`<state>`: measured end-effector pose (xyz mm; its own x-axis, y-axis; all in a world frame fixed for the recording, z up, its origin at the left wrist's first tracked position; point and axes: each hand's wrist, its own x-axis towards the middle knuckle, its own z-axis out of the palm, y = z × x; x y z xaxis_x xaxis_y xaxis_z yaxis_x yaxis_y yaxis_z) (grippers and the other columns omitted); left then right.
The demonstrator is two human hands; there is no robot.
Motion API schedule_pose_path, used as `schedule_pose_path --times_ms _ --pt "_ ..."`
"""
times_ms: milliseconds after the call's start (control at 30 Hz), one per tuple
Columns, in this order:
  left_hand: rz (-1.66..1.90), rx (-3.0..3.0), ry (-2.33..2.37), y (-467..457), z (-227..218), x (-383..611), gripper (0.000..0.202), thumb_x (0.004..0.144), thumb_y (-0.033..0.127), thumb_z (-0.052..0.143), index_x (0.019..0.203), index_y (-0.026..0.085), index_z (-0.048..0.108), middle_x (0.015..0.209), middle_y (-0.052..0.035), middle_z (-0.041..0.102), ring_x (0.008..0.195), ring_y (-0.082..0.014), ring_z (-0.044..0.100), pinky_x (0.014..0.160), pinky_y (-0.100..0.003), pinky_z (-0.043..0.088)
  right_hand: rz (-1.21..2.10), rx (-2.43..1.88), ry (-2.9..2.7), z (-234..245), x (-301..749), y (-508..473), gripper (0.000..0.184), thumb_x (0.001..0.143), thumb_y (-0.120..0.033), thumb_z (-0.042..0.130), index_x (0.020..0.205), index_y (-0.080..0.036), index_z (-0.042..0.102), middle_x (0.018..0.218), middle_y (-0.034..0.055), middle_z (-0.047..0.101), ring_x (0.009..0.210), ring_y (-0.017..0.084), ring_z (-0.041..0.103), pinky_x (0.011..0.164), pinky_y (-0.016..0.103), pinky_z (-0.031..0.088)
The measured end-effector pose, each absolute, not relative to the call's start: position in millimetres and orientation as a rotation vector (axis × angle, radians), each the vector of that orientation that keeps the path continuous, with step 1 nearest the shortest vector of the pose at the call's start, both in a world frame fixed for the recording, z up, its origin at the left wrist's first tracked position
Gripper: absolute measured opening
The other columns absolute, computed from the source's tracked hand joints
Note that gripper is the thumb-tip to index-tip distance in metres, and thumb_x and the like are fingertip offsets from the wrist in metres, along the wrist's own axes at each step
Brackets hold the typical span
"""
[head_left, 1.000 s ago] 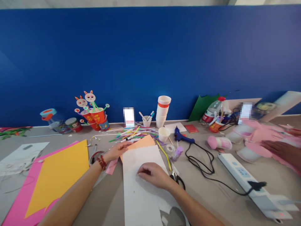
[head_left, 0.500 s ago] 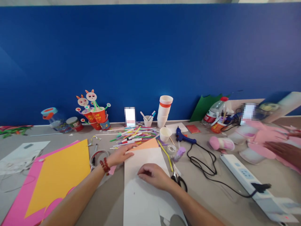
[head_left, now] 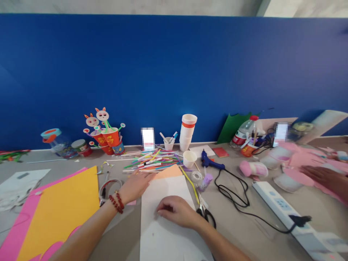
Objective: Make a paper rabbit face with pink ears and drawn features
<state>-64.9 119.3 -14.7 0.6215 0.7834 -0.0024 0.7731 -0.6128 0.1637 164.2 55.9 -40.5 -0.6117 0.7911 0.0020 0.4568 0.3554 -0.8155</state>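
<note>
My left hand, with a red bead bracelet at the wrist, stretches its fingers toward the marker pens and pipe cleaners, beside the upper left corner of a white paper sheet. An orange sheet shows above the white one. Over the white paper my right hand is curled, thumb and fingertips together; what they hold, if anything, is hidden. Scissors with black handles lie just right of the paper, below a yellow pipe cleaner.
Yellow and pink sheets lie left. Behind stand decorated red cups, a white cup stack and a paper cup. A blue glue gun and a power strip are right, near another person's hand on pink pieces.
My left hand has shifted from the paper's upper edge a little toward the pens, its fingers reaching forward. My right hand stays curled over the paper. The view has tilted slightly upward.
</note>
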Motion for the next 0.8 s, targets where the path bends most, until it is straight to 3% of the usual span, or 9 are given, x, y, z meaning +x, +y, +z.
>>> schedule_pose_path --times_ms 167,267,633,800 --pt "0.099 2.734 1.375 119 -28 -64 0.047 0.088 0.027 0.055 0.135 0.024 0.050 0.139 -0.0090 0.054 0.130 -0.0280 0.046 0.114 -0.051 0.026 1.100 -1.111 -2.225 -43 164 56 0.012 0.084 -0.022 0.064 0.090 -0.021 0.074 0.081 -0.0001 0.071 0.070 0.014 0.061 0.064 0.020 0.042" --pt "0.173 2.713 1.396 116 -38 -62 0.043 0.091 0.029 0.052 0.134 0.022 0.051 0.141 -0.0097 0.052 0.131 -0.0274 0.043 0.115 -0.050 0.025 1.024 -1.093 -2.229 -43 163 55 0.011 0.084 -0.020 0.063 0.089 -0.021 0.073 0.081 0.0004 0.071 0.071 0.015 0.061 0.065 0.021 0.043" --pt "0.224 2.753 1.356 112 -52 -66 0.044 0.094 0.021 0.046 0.138 0.022 0.050 0.145 -0.0079 0.049 0.133 -0.0262 0.040 0.112 -0.048 0.030 0.819 -0.931 -2.244 -48 161 58 0.004 0.081 -0.016 0.068 0.083 -0.019 0.069 0.074 0.0019 0.068 0.076 0.017 0.061 0.069 0.025 0.046" --pt "0.199 2.817 1.406 106 -58 -64 0.050 0.094 0.014 0.043 0.143 0.025 0.044 0.149 -0.0087 0.045 0.135 -0.0272 0.039 0.112 -0.049 0.029 0.760 -0.923 -2.079 -27 179 66 0.010 0.090 -0.021 0.060 0.084 -0.021 0.069 0.083 0.0037 0.071 0.083 0.019 0.063 0.078 0.031 0.049"
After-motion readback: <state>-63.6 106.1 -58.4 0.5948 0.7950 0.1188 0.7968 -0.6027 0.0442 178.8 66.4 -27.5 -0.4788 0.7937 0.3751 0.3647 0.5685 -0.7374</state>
